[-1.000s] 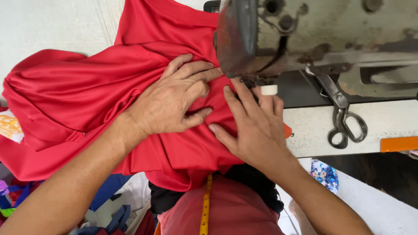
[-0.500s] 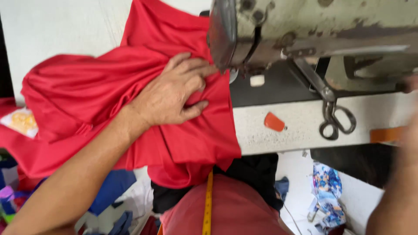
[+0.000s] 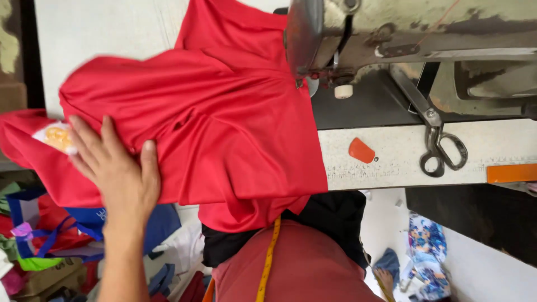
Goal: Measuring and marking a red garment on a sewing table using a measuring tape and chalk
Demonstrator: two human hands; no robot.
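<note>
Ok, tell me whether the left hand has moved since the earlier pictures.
Yes. The left hand has slid left across the red fabric, away from the sewing machine.

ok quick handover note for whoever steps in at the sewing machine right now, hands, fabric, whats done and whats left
Left hand: flat and open on the left part of the red fabric, near its printed label.
Right hand: not in view.
Red fabric: spread over the white table, its upper right edge under the sewing machine head, its lower edge hanging off the front.
On the table right of the fabric: orange chalk piece and scissors. A yellow measuring tape hangs at the person's front.
Done: fabric sits at the machine.
Left: whether any seam is sewn cannot be told; nothing holds the fabric at the needle.
</note>
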